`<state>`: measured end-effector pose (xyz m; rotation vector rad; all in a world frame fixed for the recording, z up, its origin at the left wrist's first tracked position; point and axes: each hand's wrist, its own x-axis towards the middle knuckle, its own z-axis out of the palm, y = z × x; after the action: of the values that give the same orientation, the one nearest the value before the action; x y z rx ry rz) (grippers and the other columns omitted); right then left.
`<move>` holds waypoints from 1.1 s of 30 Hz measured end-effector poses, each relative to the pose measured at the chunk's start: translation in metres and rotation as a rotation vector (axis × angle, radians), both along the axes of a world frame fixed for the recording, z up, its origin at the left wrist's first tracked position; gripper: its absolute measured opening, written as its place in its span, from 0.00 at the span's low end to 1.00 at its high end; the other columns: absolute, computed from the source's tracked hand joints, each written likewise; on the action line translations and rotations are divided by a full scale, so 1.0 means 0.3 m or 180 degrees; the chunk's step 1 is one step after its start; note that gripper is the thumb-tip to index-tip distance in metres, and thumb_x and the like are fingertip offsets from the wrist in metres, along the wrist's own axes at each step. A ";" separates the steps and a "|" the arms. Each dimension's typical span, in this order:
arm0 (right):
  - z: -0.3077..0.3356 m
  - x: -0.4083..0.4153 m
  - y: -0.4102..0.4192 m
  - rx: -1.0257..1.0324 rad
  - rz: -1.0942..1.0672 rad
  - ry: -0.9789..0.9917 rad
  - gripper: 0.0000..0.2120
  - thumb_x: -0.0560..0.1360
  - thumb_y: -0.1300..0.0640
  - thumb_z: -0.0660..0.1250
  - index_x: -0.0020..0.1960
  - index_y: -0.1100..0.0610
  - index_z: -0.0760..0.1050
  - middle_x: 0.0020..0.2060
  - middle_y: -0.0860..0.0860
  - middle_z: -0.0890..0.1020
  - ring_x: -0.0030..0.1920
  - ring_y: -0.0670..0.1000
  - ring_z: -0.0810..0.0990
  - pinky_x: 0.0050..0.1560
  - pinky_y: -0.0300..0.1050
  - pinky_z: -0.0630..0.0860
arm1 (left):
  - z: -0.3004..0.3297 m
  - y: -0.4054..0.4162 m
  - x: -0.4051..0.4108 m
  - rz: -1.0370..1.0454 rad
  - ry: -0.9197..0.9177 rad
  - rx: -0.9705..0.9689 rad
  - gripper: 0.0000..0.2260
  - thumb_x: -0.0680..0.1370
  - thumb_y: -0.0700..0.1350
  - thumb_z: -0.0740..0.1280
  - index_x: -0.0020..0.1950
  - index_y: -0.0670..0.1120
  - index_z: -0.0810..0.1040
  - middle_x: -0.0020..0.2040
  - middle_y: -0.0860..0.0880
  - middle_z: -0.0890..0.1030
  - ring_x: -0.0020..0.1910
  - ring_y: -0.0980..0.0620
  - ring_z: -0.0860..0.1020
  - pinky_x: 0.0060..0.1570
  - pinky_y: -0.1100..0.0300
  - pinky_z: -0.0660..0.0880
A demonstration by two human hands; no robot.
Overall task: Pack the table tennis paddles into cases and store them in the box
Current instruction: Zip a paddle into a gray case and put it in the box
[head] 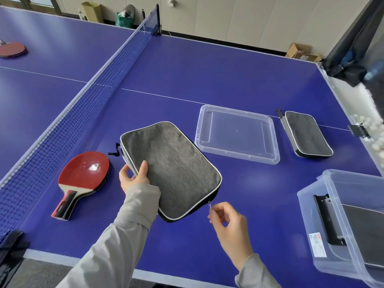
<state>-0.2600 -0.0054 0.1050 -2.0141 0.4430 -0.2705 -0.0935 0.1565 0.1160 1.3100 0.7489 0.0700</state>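
A grey paddle case (172,169) with white piping is lifted off the blue table. My left hand (134,176) grips its left edge. My right hand (227,222) pinches the zipper pull (209,205) at the case's near right corner. A stack of red paddles (84,177) lies flat to the left of the case, handles toward me. A second grey case (307,137) lies flat at the right. The clear plastic box (345,229) stands at the near right with a dark case inside it. Its clear lid (236,134) rests upside down behind the held case.
The net (87,102) runs diagonally on the left. More red paddles (12,48) lie across the net at the far left. White balls (372,129) sit in a catch net past the right table edge. Cardboard boxes and bags stand on the floor by the far wall.
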 end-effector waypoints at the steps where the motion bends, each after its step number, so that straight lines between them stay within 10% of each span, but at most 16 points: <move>1: -0.005 -0.012 0.015 -0.0041 0.0014 -0.0017 0.10 0.74 0.63 0.68 0.40 0.48 0.76 0.35 0.43 0.82 0.34 0.48 0.79 0.36 0.39 0.76 | 0.000 -0.014 -0.012 0.0054 -0.0012 -0.0024 0.20 0.73 0.45 0.71 0.64 0.46 0.71 0.36 0.57 0.74 0.34 0.62 0.72 0.46 0.61 0.68; 8: -0.018 -0.061 0.143 0.0021 0.0190 -0.0136 0.11 0.74 0.59 0.68 0.41 0.42 0.74 0.34 0.44 0.81 0.34 0.47 0.78 0.35 0.41 0.76 | -0.002 -0.082 -0.053 0.0369 0.0004 -0.0175 0.23 0.74 0.45 0.71 0.67 0.47 0.68 0.36 0.56 0.74 0.33 0.64 0.73 0.32 0.75 0.67; 23: -0.005 -0.026 0.169 0.0346 0.0143 -0.0008 0.03 0.75 0.53 0.68 0.43 0.50 0.78 0.36 0.46 0.83 0.37 0.48 0.80 0.40 0.45 0.77 | -0.014 -0.088 -0.041 0.0284 0.0525 -0.0170 0.26 0.73 0.49 0.71 0.68 0.49 0.66 0.48 0.49 0.75 0.49 0.50 0.75 0.60 0.54 0.72; 29: 0.026 0.027 -0.095 0.1670 -0.1256 -0.0176 0.08 0.80 0.57 0.58 0.51 0.56 0.76 0.44 0.54 0.82 0.42 0.48 0.81 0.38 0.41 0.77 | -0.036 -0.027 -0.043 -0.0874 0.0429 -0.0208 0.22 0.73 0.51 0.71 0.65 0.50 0.70 0.50 0.48 0.78 0.45 0.49 0.79 0.49 0.53 0.77; 33: 0.075 0.091 -0.191 0.3316 -0.0580 0.0192 0.19 0.78 0.45 0.56 0.57 0.56 0.78 0.51 0.54 0.82 0.47 0.51 0.81 0.43 0.43 0.76 | -0.045 -0.039 -0.069 -0.1678 0.0325 -0.0741 0.12 0.75 0.48 0.69 0.57 0.49 0.75 0.44 0.48 0.81 0.36 0.52 0.81 0.34 0.59 0.78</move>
<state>-0.2327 -0.0626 0.1276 -0.9661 0.6378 -0.0539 -0.1143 0.1447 0.1023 1.2548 0.4606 -0.4962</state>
